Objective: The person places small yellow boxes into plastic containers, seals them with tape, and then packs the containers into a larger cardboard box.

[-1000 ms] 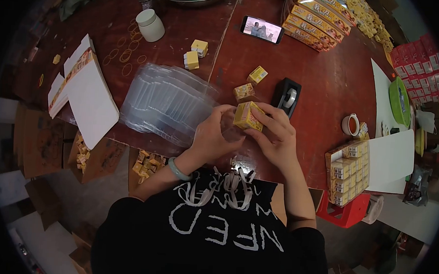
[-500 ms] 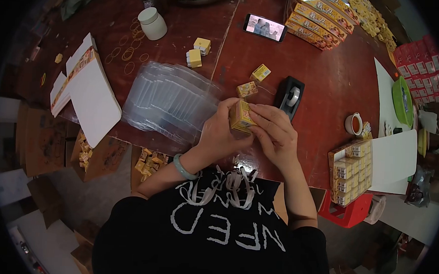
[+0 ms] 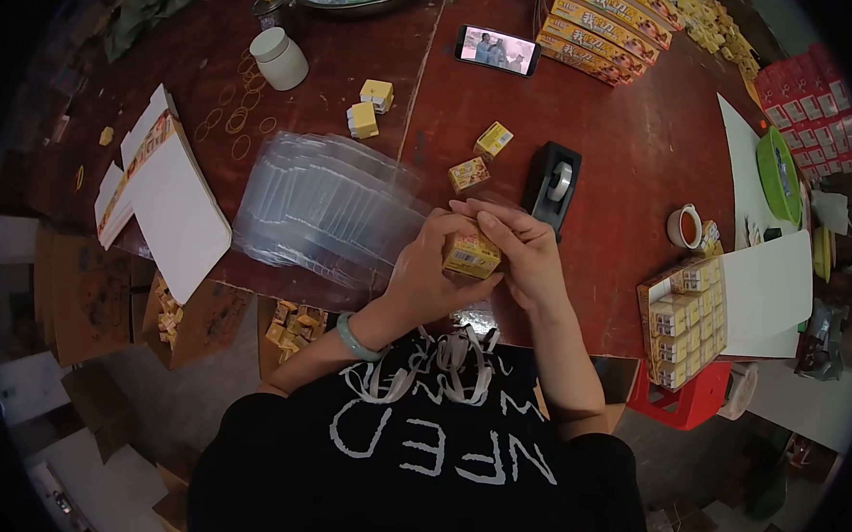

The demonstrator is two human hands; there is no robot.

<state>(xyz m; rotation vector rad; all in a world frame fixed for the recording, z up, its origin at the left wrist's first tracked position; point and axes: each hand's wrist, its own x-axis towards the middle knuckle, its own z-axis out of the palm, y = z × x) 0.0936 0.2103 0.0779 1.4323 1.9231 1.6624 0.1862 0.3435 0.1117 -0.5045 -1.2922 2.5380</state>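
Note:
Both hands are closed around a small yellow printed box (image 3: pixel 473 257) above the table's front edge. My left hand (image 3: pixel 426 274), with a pale bangle at its wrist, grips its left side and underside. Fingers of my right hand (image 3: pixel 529 257) lie over its top and right side, covering part of it. Just beyond are two more small boxes, one yellow box (image 3: pixel 469 175) and another yellow box (image 3: pixel 494 140) behind it. Left of my hands spreads a fanned stack of clear plastic sheets (image 3: pixel 318 203). A black tape dispenser (image 3: pixel 550 191) stands to the right.
A phone (image 3: pixel 498 51) lies at the back near stacked display cartons (image 3: pixel 602 34). On the left are a white jar (image 3: pixel 281 59), rubber bands (image 3: pixel 239 121) and flat white cartons (image 3: pixel 181 205). An open carton of small boxes (image 3: pixel 683 323) and a small cup (image 3: pixel 683 227) are on the right.
The held box has turned and tilted, so a face with a barcode now shows. My right fingers have moved up across its top. The whole view has shifted slightly.

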